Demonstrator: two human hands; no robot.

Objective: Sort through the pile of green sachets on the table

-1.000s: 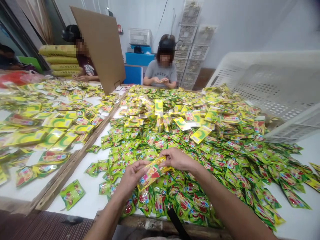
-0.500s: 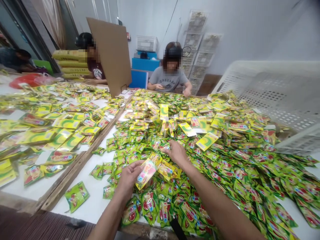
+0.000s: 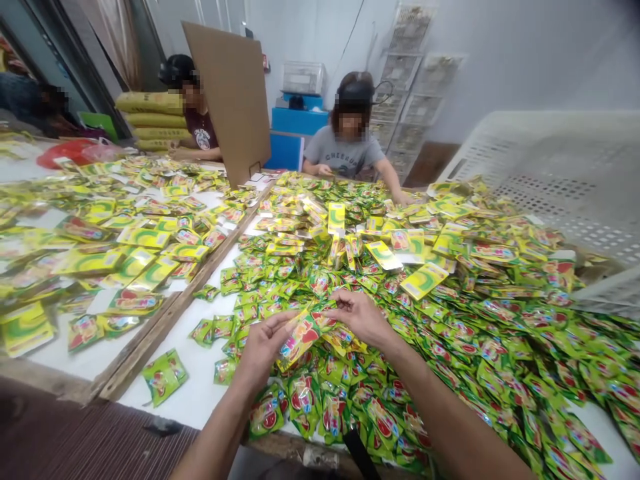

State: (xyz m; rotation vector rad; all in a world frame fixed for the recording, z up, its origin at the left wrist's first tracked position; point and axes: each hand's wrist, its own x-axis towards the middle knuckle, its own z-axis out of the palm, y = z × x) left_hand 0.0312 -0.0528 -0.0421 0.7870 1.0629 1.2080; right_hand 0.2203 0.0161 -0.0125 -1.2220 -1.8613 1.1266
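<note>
My left hand [image 3: 263,343] grips a flat yellow carton [image 3: 298,341] with red fruit and pink lettering printed on it. The carton is tilted, its upper end turned toward my right hand. With bent fingers, my right hand [image 3: 361,319] pinches a small green packet [image 3: 324,308] at that upper end; whether the packet is partly inside the carton I cannot tell. Under and around both hands lies a thick heap of green packets [image 3: 370,407]. Yellow cartons [image 3: 425,280] are piled just beyond it.
A wooden strip [image 3: 165,313] divides the table, with more cartons [image 3: 145,237] on its left. A white perforated crate [image 3: 545,153] leans at the right. Behind the heap sits a co-worker [image 3: 345,147]; another person [image 3: 197,127] is beside an upright cardboard sheet [image 3: 237,100].
My right hand has come from the heap to the carton's upper end with a green packet. My left hand still holds the carton. The co-worker opposite has reached an arm outward to the right.
</note>
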